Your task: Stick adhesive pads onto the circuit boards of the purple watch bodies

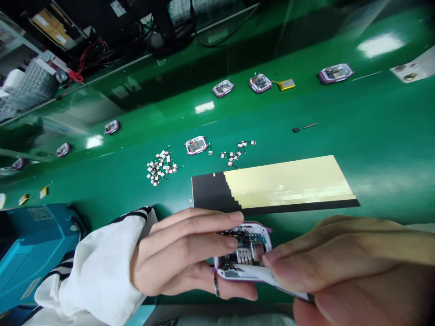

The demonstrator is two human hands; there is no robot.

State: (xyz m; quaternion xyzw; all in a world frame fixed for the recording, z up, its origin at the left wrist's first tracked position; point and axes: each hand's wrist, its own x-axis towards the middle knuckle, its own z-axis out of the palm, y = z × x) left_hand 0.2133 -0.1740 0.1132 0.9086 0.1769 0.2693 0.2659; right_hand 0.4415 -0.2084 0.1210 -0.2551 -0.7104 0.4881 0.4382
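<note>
**Q:** Lot one: what lies between the hands?

**A:** I have a rounded white plastic casing with a lilac rim [243, 251], lying open on a green-and-gold circuit board with a metal card slot [246, 258].

**Q:** Position and long axis?

**A:** It sits straight ahead of me, at the fingertips of my left hand [173, 258]. Its long axis crosses my view, rising slightly to the right. My left hand is nearer; my right hand [350, 267] reaches it only from the lower right.

**Q:** State of the hands?

**A:** Left: fingers spread across the board, one finger with a silver ring [216, 286] curled under the casing, gripping it. Right: pinching a flat white plastic strip [258, 275], its tip at the casing's lower edge. I cannot tell whether it passes inside the rim.

**Q:** Remaining stock?

**A:** On the glossy green surface [384, 149]: a black sheet with stepped cream backing [275, 185], a heap of small silver flat cells with thin leads [161, 166], and a further lilac-rimmed casing [196, 145].
</note>
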